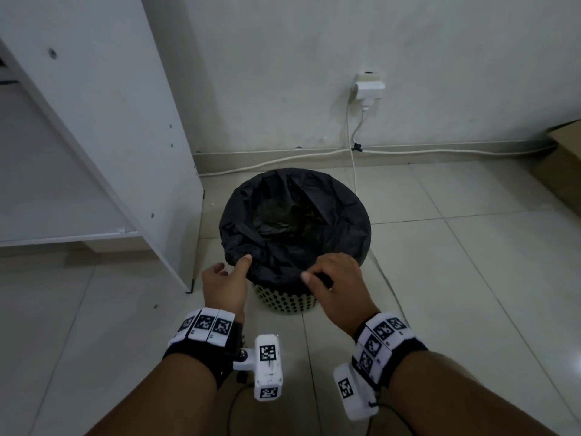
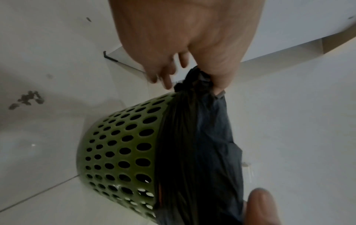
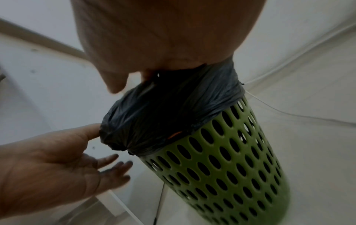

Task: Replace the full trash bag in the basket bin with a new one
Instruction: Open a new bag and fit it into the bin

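A green perforated basket bin (image 1: 283,302) stands on the tiled floor, lined with a black trash bag (image 1: 295,215) whose edge is folded over the rim. My left hand (image 1: 232,265) is at the near-left rim. Its thumb touches a bunched knot of the bag, and its fingers are spread and relaxed beside it. My right hand (image 1: 314,276) pinches a fold of the bag at the near rim. The left wrist view shows the bin (image 2: 119,152), the bag (image 2: 208,137) and my left hand (image 2: 185,65). The right wrist view shows my right hand (image 3: 146,77) curled on the bag (image 3: 163,114), and my left hand (image 3: 104,146) open.
A white cabinet (image 1: 125,121) stands close on the bin's left. Behind the bin is a wall with a socket and plug (image 1: 369,86), and white cables (image 1: 352,171) run down and along the skirting. A cardboard box (image 1: 566,158) sits at the far right.
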The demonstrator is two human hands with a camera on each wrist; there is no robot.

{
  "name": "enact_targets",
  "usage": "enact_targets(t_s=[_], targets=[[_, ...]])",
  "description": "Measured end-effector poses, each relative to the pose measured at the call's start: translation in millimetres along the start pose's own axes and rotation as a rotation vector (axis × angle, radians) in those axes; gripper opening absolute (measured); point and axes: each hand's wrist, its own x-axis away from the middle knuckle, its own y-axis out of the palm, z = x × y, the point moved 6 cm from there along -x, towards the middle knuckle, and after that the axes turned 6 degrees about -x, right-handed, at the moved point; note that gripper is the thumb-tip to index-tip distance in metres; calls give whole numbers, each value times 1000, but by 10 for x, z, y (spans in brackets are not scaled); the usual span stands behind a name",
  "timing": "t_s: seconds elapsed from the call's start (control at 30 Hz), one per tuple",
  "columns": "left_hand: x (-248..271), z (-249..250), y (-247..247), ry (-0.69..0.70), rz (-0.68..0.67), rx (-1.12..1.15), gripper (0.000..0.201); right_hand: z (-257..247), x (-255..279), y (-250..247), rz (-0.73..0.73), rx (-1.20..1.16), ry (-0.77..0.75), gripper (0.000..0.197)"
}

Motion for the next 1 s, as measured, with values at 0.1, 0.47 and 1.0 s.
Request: enact_targets(t_s=[0.1, 0.47, 1.0], targets=[[182, -89, 103, -175, -205, 89, 48, 114, 210, -243, 431, -129, 221, 18], [313, -132, 240, -188, -340, 211, 15, 544, 366, 8, 344, -1058, 1127, 25], [327, -116, 152, -125, -189, 295, 17, 246, 351, 496, 276, -1404, 1276, 8]])
